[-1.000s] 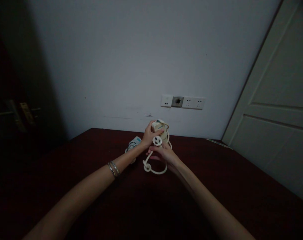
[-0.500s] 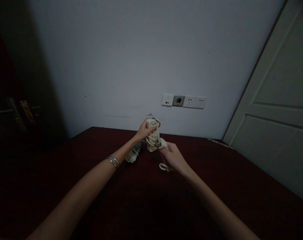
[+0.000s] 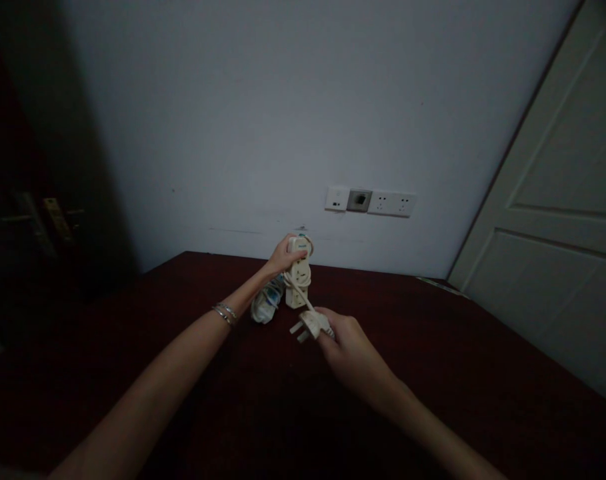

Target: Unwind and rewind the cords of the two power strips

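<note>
My left hand (image 3: pixel 281 257) is closed round the top of a cream power strip (image 3: pixel 299 275), which stands upright on the dark red table (image 3: pixel 183 373). A white cord runs taut from the strip down to its plug (image 3: pixel 310 326). My right hand (image 3: pixel 347 347) pinches the plug, whose prongs point left, a little above the table and nearer to me than the strip. Two thin bangles (image 3: pixel 225 313) circle my left wrist.
A second pale strip or wrapped bundle (image 3: pixel 265 303) lies on the table just left of the upright one. Wall sockets (image 3: pixel 370 201) sit on the white wall behind. A white door (image 3: pixel 557 220) stands at the right, dark furniture (image 3: pixel 37 227) at the left.
The cord loop that hung below my hands has been drawn out. My right hand has pulled the plug down and towards me, and the cord is now straight. The strip has shifted slightly left.
</note>
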